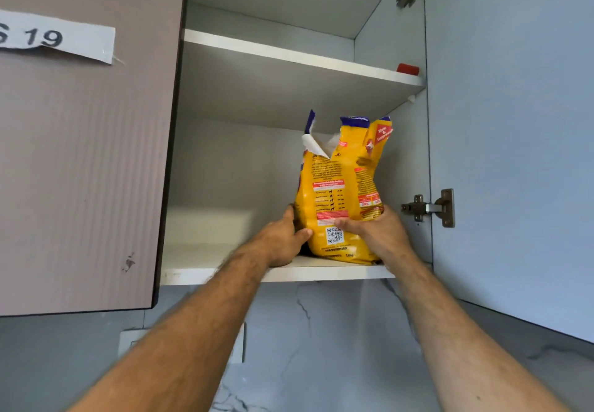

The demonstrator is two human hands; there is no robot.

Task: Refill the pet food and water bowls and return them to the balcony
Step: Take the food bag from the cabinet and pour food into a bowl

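A: Both hands up inside the open wall cupboard (395, 57), on the yellow pet food bag (340, 193). Standing upright on the lower shelf (205, 260), toward the right side, near the front edge.

B: Grasped how?

A: Left hand (283, 241) curled round the bag's lower left edge, thumb across the front. Right hand (376, 231) wrapped round the lower right corner, thumb pressed just above the QR code. Both clenched on the bag, low down.

B: Top sealed?

A: Torn open, ragged and gaping at the upper left. Hence the risk: tipped forward on the way down, likely to spill kibble from that tear. Held only at the base, so the floppy upper half could also fold over and dump food.

B: Anything else in the way?

A: Open door (514, 122) close on the right, hinge (430, 207) near the right hand; could snag. Small red thing (407, 69) on the upper shelf, well apart. No bowls in view
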